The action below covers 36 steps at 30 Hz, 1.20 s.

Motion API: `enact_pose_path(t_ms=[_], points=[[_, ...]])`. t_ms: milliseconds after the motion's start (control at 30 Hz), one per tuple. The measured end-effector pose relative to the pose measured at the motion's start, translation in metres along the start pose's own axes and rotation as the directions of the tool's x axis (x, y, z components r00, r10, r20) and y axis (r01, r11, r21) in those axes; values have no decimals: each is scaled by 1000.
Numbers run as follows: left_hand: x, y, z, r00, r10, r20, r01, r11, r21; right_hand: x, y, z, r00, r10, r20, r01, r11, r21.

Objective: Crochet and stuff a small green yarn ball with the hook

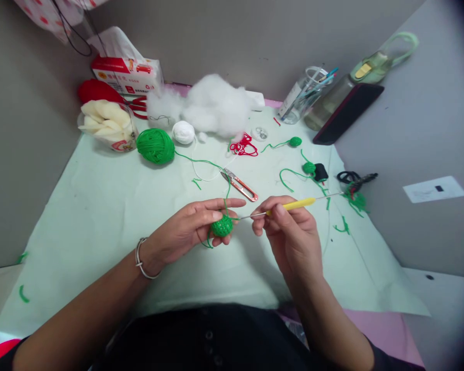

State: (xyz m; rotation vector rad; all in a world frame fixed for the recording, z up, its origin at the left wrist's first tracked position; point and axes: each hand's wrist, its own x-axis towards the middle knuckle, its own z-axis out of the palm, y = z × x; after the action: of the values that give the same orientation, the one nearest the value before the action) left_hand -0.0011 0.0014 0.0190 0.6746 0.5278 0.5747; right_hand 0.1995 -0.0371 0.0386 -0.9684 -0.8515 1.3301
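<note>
My left hand (193, 226) pinches a small green crocheted ball (221, 225) between thumb and fingers, with green yarn running over the forefinger back to a green yarn ball (155, 146). My right hand (290, 226) grips a crochet hook with a yellow handle (294, 205); its metal tip reaches the crocheted ball. Both hands hover over a pale green cloth (100, 206) on the table.
Thread snips (239, 184) lie just beyond my hands. White stuffing (212, 105), a white ball (183, 132), red yarn scraps (244, 148), small green crocheted pieces (308, 167), a jar of tools (303, 95), a tissue box (126, 74), a bowl (108, 126) and black scissors (353, 178) sit further back.
</note>
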Motion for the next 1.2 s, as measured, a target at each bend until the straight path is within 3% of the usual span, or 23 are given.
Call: enact_pose_path(t_ms=[133, 267, 467, 600, 733, 867, 967, 1100, 1200], points=[[-2, -3, 5, 997, 74, -14, -74, 997, -16, -4, 2, 6, 1000, 19, -24, -19, 1000, 17], [-3, -8, 9, 990, 141, -3, -140, 989, 38, -9, 7, 12, 1000, -8, 23, 8, 1000, 4], [-7, -11, 12, 973, 227, -26, -221, 963, 154, -10, 18, 16, 970, -238, 44, 242, 954, -177], [-11, -8, 15, 958, 263, -118, -218, 930, 297, -7, 19, 14, 937, -313, 153, 346, 888, -302], [-13, 1, 20, 953, 242, -180, -160, 912, 378, -1, 13, 9, 968, -129, 214, 187, 943, -276], [-11, 12, 21, 967, 220, -130, -147, 895, 420, 8, 7, 9, 967, 92, 237, -31, 968, -248], [-7, 13, 17, 960, 261, -97, -175, 836, 520, 15, 6, 16, 948, 151, 279, -109, 981, -162], [-4, 7, 8, 936, 341, -85, -224, 766, 603, 21, 8, 24, 960, 202, 196, -207, 978, 6], [-8, 7, 5, 963, 251, -93, -127, 736, 665, 23, 11, 24, 948, 257, 189, -270, 961, 50]])
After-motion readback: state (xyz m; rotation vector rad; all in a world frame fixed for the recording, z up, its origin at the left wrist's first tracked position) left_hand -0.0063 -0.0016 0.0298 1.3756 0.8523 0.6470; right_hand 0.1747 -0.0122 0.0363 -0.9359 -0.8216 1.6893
